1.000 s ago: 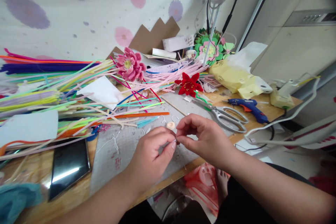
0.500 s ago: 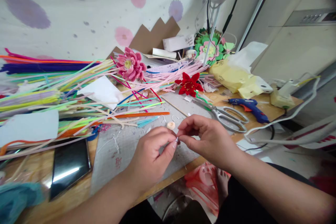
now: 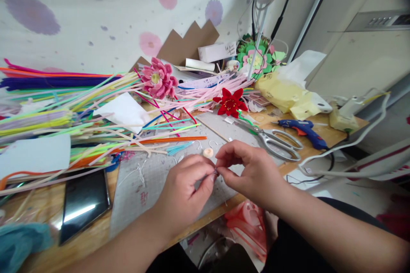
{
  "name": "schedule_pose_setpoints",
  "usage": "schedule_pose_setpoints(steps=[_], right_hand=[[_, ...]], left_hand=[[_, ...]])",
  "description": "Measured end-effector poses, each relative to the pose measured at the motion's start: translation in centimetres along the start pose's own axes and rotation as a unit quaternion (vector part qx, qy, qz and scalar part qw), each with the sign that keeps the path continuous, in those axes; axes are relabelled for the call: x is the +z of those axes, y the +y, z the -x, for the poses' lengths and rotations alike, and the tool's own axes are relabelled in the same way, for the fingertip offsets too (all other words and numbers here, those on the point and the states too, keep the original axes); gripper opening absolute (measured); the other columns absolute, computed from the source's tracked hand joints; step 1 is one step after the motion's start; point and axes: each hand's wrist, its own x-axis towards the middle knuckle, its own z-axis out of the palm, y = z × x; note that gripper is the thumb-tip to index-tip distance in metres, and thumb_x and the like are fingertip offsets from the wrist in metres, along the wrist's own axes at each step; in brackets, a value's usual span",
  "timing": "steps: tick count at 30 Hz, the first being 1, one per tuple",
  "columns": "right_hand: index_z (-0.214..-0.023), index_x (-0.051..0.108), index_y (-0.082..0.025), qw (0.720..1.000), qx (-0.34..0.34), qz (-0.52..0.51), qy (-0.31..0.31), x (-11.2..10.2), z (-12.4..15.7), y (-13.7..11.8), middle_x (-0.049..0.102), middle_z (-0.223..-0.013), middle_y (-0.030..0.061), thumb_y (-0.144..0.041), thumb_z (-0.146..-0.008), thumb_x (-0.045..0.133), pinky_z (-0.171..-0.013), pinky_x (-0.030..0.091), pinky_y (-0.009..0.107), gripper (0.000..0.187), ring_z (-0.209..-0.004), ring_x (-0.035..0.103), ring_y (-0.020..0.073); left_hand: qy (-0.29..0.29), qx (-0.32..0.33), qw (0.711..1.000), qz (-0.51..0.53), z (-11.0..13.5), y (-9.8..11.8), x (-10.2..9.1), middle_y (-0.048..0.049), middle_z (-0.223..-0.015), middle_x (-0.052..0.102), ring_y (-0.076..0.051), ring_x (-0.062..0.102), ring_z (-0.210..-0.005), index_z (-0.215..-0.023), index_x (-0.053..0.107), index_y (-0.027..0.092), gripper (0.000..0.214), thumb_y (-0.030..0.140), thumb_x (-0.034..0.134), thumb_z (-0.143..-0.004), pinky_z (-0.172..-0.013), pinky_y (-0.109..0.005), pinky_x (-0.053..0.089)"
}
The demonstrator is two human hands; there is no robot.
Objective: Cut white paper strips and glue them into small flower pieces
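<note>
My left hand and my right hand meet fingertip to fingertip over the front of the grey cutting mat. Both are closed in a pinch on something tiny and pale, too small to name and mostly covered by the fingers. Just behind the fingertips lies a small cream-coloured round roll. Short light-blue pieces and thin white curled wires lie near it. A thin wooden stick points toward my right hand. Scissors with silver handles rest beyond that hand.
Bundles of coloured pipe cleaners cover the left side. At the back stand a pink flower and a red flower. A blue glue gun lies at the right, near a power strip. A black phone-like slab lies front left.
The hands stay pinched together at nearly the same spot, with only slight finger movement. The pale bit between the fingertips shows less now. Nothing on the table has visibly moved.
</note>
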Motion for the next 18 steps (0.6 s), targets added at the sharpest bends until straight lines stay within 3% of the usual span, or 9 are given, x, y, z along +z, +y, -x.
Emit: schedule_pose_setpoints(steps=[10, 18], right_hand=[[-0.076, 0.058, -0.016, 0.984, -0.093, 0.139, 0.054, 0.5, 0.4, -0.2, 0.064, -0.067, -0.0011, -0.002, -0.066, 0.058, -0.058, 0.045, 0.02, 0.017, -0.061, 0.06, 0.01], [-0.072, 0.061, -0.015, 0.952, -0.162, 0.248, 0.083, 1.1, 1.0, -0.9, 0.062, -0.063, 0.0028, -0.004, -0.076, 0.052, -0.058, 0.044, 0.027, 0.014, -0.06, 0.057, 0.0152]], left_hand=[[0.018, 0.016, 0.999, -0.039, 0.2, 0.2, 0.0, -0.0068, -0.079, 0.063, -0.017, 0.059, -0.078, -0.074, 0.065, 0.013, 0.02, 0.003, 0.049, -0.082, -0.071, -0.031, 0.047], [0.067, 0.021, 0.997, -0.035, 0.3, -0.1, 0.2, -0.0068, -0.08, 0.065, -0.018, 0.061, -0.079, -0.077, 0.065, 0.014, 0.015, 0.006, 0.053, -0.083, -0.071, -0.031, 0.05]])
